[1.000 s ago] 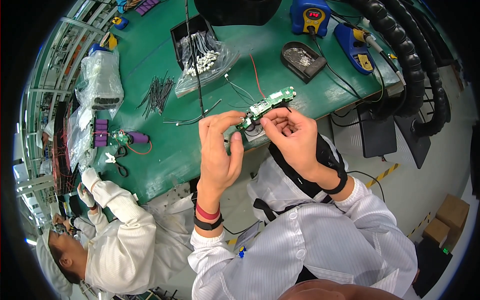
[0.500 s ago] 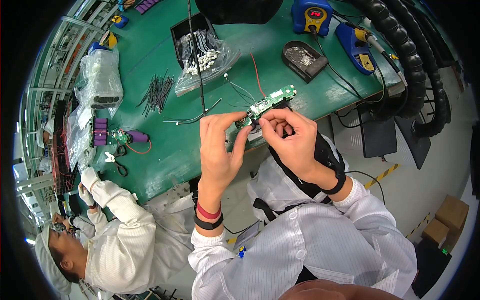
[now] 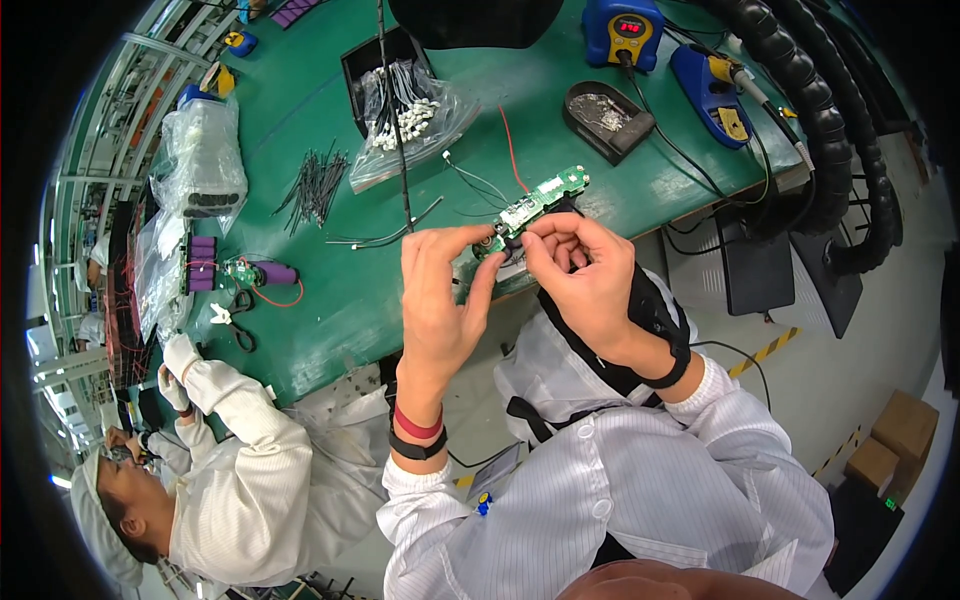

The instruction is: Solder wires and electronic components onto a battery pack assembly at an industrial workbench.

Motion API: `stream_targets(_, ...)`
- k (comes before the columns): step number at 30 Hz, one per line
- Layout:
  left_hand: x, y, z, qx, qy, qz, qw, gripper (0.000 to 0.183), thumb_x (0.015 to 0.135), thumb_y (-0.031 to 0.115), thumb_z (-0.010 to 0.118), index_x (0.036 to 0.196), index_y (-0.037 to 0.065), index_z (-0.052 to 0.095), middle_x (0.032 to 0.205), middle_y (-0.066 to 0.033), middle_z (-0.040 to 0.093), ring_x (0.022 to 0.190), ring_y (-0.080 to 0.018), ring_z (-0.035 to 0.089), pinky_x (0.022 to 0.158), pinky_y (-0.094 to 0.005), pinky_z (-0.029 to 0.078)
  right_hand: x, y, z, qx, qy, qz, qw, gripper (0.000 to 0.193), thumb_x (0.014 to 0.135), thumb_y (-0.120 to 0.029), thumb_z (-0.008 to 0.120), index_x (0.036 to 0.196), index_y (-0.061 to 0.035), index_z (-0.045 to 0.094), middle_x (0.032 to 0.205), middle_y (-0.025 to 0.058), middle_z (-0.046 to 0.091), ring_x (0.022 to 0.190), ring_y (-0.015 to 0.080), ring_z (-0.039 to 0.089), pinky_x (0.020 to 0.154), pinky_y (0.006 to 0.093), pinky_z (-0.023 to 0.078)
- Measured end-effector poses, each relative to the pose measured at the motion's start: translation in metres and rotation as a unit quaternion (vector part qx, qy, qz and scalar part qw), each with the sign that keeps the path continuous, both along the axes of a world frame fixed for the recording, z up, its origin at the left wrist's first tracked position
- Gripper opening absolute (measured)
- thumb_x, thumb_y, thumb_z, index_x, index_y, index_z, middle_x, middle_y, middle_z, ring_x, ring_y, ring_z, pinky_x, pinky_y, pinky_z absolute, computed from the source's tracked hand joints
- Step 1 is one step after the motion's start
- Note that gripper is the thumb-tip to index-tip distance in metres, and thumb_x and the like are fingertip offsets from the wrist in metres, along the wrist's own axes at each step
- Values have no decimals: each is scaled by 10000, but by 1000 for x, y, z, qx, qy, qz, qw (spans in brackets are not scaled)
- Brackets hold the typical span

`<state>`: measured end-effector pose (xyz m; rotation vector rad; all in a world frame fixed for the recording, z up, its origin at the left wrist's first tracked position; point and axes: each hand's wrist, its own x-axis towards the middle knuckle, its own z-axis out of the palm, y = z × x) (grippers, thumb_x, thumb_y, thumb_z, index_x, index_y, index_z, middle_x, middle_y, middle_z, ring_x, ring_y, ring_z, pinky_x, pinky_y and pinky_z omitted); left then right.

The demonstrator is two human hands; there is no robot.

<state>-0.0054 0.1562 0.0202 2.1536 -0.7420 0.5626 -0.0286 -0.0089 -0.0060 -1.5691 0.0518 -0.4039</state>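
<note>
A narrow green circuit board [image 3: 540, 203] slants over the near edge of the bench, its far end pointing up and right. My left hand [image 3: 437, 290] grips its near end between thumb and forefinger. My right hand [image 3: 590, 272] is closed in a pinch at the board's near right side; whatever those fingertips hold is too small and covered to name. A red wire [image 3: 511, 150] rises from beside the board. Thin leads with a small white plug [image 3: 447, 156] extend beyond it on the left. Black parts show along the board's underside.
Beyond my hands are a bag of white-plugged cables [image 3: 408, 122], a black dish with solder scraps [image 3: 625, 138], a soldering station [image 3: 597, 38] and an iron holder [image 3: 700, 95]. Leftward lie black wires [image 3: 314, 188], scissors [image 3: 241, 335] and purple cells [image 3: 201, 265]. A co-worker [image 3: 250, 430] sits at left.
The board's far end has shifted slightly left and up. My right fingertips have moved a little along its near end, while my left hand keeps its grip.
</note>
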Motion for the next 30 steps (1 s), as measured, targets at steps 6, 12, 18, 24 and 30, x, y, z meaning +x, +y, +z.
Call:
stream_targets(6, 0, -1, 1, 4, 1, -2, 1000, 384, 789, -54, 807, 1132, 11, 646, 1040, -105, 683, 934, -311, 604, 834, -402, 472, 0, 0, -2, -11, 0, -18, 1000, 100, 847, -36, 789, 924, -1, 736, 734, 2, 674, 550, 33, 485, 504, 216, 385)
stream_targets(12, 1, -1, 2, -2, 9, -9, 1000, 397, 791, -62, 801, 1145, 11, 637, 1036, -108, 678, 934, -313, 603, 840, -403, 471, 1, 4, -3, 7, 2, -21, 1000, 95, 846, -33, 788, 916, 2, 733, 740, 6, 681, 550, 31, 478, 501, 216, 378)
stream_targets(18, 1, 0, 4, 3, 23, -7, 1000, 398, 796, -55, 798, 1152, 22, 637, 1033, -105, 678, 953, -309, 603, 864, -404, 463, 0, 5, 1, -1, -7, -18, 1000, 100, 847, -30, 790, 923, 1, 733, 746, 7, 682, 549, 28, 465, 498, 215, 371)
stream_targets(24, -1, 0, 3, 2, 23, -4, 1000, 410, 797, -53, 797, 1165, 28, 633, 1045, -93, 684, 976, -295, 601, 878, -392, 458, 0, 2, -1, 0, -7, -20, 1000, 67, 876, 13, 761, 935, 15, 729, 725, -66, 633, 596, -16, 420, 522, 182, 316)
stream_targets(30, 0, 3, 2, 19, 9, 2, 1000, 497, 775, -12, 814, 1229, 50, 623, 1187, -99, 671, 1106, -314, 563, 993, -432, 410, -4, -2, -5, -9, 4, 1, 1000, 78, 866, -20, 773, 927, -3, 727, 731, -15, 665, 567, 14, 464, 507, 210, 367)
